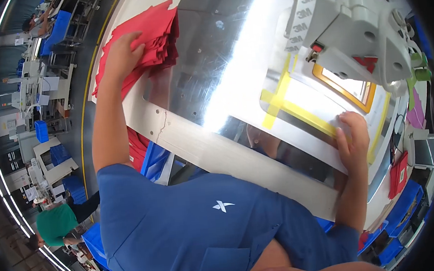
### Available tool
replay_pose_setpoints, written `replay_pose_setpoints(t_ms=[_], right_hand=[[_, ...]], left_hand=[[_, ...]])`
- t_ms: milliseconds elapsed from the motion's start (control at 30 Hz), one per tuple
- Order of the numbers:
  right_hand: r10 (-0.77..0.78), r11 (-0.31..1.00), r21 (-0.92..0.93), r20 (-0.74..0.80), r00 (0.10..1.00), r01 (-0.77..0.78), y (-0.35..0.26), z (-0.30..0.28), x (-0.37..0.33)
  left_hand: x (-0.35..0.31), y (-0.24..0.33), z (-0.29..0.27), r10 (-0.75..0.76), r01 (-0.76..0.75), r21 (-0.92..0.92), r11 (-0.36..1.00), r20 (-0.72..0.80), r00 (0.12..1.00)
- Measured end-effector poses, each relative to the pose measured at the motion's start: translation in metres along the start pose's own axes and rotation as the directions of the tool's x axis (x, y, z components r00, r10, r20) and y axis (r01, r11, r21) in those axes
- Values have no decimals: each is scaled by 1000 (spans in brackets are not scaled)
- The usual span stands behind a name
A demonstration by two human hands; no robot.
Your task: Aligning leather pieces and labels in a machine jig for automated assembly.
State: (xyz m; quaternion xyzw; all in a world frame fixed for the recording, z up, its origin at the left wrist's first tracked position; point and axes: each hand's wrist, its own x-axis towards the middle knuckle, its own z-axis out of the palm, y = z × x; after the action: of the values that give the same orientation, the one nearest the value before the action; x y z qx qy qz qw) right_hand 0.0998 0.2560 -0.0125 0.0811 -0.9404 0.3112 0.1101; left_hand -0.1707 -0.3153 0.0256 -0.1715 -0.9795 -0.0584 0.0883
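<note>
My left hand (125,55) lies on a stack of red fabric pieces (160,35) at the left end of the worktable. Its thumb and fingers are apart, and no single piece is seen lifted in it. At the right, my right hand (354,137) rests by the edge of a white flat template (309,110) marked with yellow tape (302,116). Its fingers are spread, with nothing visible between them. Just beyond it, an orange-yellow frame (343,91) sits under the head of a white sewing machine (356,27).
A shiny metal plate (205,50) covers the table's middle, and its pale front edge (197,139) runs close to my body. More red fabric (137,149) and a blue bin (154,161) are below the left side. Red pieces (398,174) hang at the far right.
</note>
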Motion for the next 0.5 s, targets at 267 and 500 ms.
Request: replay_pose_setpoints(t_ms=[267, 500], right_hand=[[52, 998, 43, 29, 998, -53, 2, 3, 5], [50, 999, -5, 37, 998, -50, 0, -3, 2]], left_hand=[[17, -6, 3, 112, -126, 58, 990, 196, 974], [26, 32, -10, -158, 61, -269, 961, -355, 921]])
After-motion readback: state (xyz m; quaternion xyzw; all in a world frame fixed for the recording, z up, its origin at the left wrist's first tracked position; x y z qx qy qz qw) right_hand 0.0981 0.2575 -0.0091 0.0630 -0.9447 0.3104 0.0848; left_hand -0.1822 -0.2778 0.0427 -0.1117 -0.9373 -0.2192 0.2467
